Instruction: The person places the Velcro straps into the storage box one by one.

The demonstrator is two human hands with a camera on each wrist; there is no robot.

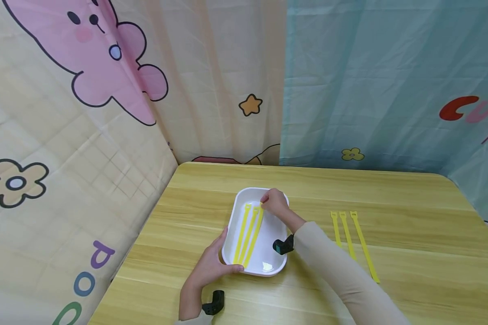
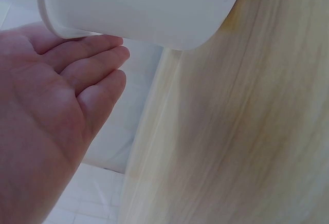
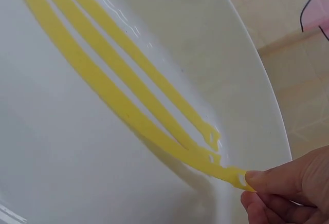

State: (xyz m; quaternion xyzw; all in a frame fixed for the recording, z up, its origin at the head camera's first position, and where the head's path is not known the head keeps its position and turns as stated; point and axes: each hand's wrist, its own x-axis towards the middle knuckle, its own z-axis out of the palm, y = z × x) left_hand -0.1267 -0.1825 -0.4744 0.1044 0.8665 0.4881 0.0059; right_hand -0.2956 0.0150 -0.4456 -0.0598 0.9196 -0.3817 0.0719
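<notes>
A white tray (image 1: pixel 273 225) with raised sides stands on the wooden table. Several yellow cable ties lie in and beside it, flat straps with a slotted head. Inside the tray, a left cable tie (image 1: pixel 242 234) and a middle cable tie (image 1: pixel 250 234) lie side by side. My right hand (image 1: pixel 274 201) pinches the slotted head of the third cable tie (image 3: pixel 169 152) between thumb and fingers. This head is lifted off the tray floor, and its strap casts a shadow. My left hand (image 1: pixel 209 267) rests against the near left corner, fingers (image 2: pixel 97 64) nearly straight along the outer wall, thumb along the near rim.
To the right of the tray, three more yellow cable ties (image 1: pixel 365 248) lie on the table (image 1: pixel 427 234), partly behind my right sleeve (image 1: pixel 341 275). Printed curtains (image 1: pixel 227 81) hang behind and to the left of the table. Each wrist wears a small black camera (image 1: pixel 214 303).
</notes>
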